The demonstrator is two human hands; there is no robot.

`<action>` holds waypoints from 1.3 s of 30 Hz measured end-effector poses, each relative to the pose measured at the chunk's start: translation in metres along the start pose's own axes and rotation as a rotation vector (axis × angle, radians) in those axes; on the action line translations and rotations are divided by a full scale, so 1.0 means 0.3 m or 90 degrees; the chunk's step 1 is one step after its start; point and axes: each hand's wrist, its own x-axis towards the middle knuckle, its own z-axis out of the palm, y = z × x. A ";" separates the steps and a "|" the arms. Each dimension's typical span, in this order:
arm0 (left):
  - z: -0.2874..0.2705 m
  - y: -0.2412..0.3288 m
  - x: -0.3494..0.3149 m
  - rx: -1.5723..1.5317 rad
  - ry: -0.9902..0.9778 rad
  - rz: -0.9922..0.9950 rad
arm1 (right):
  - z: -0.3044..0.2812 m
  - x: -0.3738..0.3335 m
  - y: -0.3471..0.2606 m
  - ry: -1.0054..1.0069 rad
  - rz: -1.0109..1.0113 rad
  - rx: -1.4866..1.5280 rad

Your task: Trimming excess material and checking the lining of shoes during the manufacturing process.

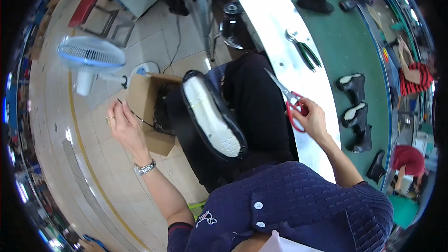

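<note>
My left hand is raised at the left beside an open cardboard box. A thin black strip is pinched in its fingers and trails toward the box. My right hand holds a pair of red-handled scissors over the edge of the metal-topped bench, blades pointing away to the upper left. On my lap a black shoe lies with its underside up. Its pale, whitish bottom is ringed by a black edge, and neither hand touches it.
Green-handled pincers lie on the shiny metal ledge. Beyond it, several black shoes and boots stand on a green conveyor belt. A fan and a red stool are at the left. Other people work across the belt.
</note>
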 end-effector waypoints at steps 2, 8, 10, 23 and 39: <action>0.087 -0.146 -0.122 0.052 -0.121 -0.018 | -0.018 0.028 0.109 0.030 -0.009 -0.092; 0.041 0.225 -0.162 -0.210 -0.220 0.184 | -0.065 0.113 0.266 0.133 -0.062 -0.162; 0.063 0.360 -0.126 -0.207 -0.252 0.492 | -0.070 0.221 0.246 0.196 -0.110 -0.116; 0.357 0.550 0.270 -0.417 -0.594 0.123 | -0.017 0.755 0.270 -0.025 -0.093 -0.065; 0.221 0.610 0.063 -0.297 -0.478 0.213 | -0.184 0.595 -0.504 -0.717 -0.151 0.116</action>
